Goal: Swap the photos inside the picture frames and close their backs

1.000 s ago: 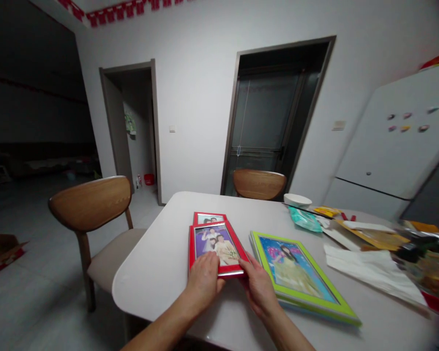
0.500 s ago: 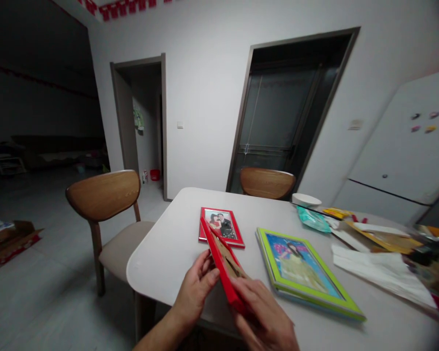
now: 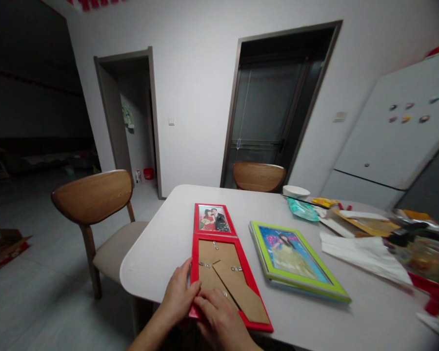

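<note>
A red picture frame (image 3: 219,273) lies back side up near the table's front edge, showing its brown backing, small metal clips and a folded stand strip. My left hand (image 3: 177,292) holds its left edge, with the thumb over the red rim. At the bottom edge, near the left corner, the bent fingers of my right hand (image 3: 223,319) grip the same frame. Just beyond it, a second red picture frame (image 3: 196,219) lies face up with a photo of two people. To the right, a green picture frame (image 3: 303,253) rests on top of something flat with a pale edge.
White paper (image 3: 366,256), a teal packet (image 3: 303,209), a white bowl (image 3: 296,191) and other clutter cover the right side of the white table (image 3: 161,234). Wooden chairs stand at the left (image 3: 95,200) and the far side (image 3: 259,176).
The held red picture frame has gone from tilted on edge to lying flat, back side up. Both hands have shifted left and down with it, and the view has turned slightly right.
</note>
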The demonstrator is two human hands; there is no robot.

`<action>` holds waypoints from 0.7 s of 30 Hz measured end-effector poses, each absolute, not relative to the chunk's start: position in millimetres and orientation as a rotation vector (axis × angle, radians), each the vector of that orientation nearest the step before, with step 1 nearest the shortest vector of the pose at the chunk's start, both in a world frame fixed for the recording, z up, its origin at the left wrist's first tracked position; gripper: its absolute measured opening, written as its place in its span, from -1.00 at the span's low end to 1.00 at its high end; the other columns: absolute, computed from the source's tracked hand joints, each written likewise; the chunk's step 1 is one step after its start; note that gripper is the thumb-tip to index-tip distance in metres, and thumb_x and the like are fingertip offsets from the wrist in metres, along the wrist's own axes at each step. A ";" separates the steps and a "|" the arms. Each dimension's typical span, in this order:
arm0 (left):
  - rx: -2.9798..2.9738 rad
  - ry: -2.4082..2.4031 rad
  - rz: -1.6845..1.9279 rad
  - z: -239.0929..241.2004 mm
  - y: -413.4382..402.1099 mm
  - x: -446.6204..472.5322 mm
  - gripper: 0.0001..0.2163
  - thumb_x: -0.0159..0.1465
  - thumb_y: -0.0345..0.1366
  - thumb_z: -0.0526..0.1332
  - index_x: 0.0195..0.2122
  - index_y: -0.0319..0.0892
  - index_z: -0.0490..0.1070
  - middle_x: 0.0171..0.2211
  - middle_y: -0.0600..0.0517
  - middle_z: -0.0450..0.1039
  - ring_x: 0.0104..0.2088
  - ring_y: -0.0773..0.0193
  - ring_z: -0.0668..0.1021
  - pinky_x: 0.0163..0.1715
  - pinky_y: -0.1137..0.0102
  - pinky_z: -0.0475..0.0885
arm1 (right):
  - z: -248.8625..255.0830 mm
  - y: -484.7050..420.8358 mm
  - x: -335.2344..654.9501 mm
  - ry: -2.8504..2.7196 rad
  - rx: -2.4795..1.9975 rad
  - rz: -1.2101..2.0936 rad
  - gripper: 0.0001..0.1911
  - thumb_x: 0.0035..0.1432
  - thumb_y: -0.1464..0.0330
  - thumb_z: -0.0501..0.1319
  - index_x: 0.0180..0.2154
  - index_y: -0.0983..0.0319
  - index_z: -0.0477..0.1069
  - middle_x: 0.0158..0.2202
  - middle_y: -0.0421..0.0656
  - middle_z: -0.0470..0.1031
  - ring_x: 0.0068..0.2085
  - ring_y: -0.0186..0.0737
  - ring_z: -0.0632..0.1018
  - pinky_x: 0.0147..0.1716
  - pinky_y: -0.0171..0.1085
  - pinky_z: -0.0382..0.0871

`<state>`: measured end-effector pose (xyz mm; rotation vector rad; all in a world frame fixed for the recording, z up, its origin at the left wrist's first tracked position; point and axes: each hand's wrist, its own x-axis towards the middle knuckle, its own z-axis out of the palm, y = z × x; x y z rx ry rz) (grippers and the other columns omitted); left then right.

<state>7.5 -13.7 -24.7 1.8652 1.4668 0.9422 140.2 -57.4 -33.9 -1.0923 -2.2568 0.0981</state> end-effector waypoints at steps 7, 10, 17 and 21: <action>2.016 1.584 0.759 -22.9 -15.3 11.2 -0.44 0.02 -0.31 0.06 0.08 -0.36 0.06 0.10 -0.14 0.11 0.09 0.17 0.18 0.10 0.26 -0.05 | -1.1 -31.4 192.6 -2.136 -1.400 0.198 -0.68 0.03 0.43 0.01 -0.15 0.29 0.35 -0.14 -0.01 0.38 -0.10 -0.18 0.36 -0.10 -0.20 0.24; 2.035 1.591 0.704 -22.8 -14.3 12.0 -0.41 0.00 -0.32 0.06 0.10 -0.39 0.02 0.12 -0.15 0.06 0.11 0.17 0.14 0.11 0.26 -0.11 | -1.4 -11.3 216.9 -2.148 -1.590 0.183 -0.70 -0.02 0.47 0.01 -0.24 0.31 0.40 -0.18 0.01 0.39 -0.13 -0.16 0.37 -0.12 -0.23 0.21; 2.072 1.548 0.696 -24.3 -12.8 8.1 -0.43 0.00 -0.36 0.04 0.09 -0.35 0.05 0.12 -0.11 0.07 0.11 0.21 0.15 0.10 0.34 -0.03 | -12.5 5.9 224.5 -2.172 -1.728 0.167 -0.73 -0.01 0.47 -0.04 -0.53 0.28 0.43 -0.37 -0.06 0.40 -0.30 -0.23 0.38 -0.33 -0.34 0.18; 2.083 1.534 0.733 -25.9 -13.4 7.5 -0.44 0.00 -0.37 0.04 0.08 -0.32 0.08 0.11 -0.09 0.10 0.10 0.22 0.17 0.09 0.35 0.01 | -11.8 10.7 225.1 -2.138 -1.760 0.180 -0.73 0.01 0.46 -0.04 -0.50 0.28 0.43 -0.38 -0.09 0.37 -0.36 -0.27 0.39 -0.40 -0.38 0.17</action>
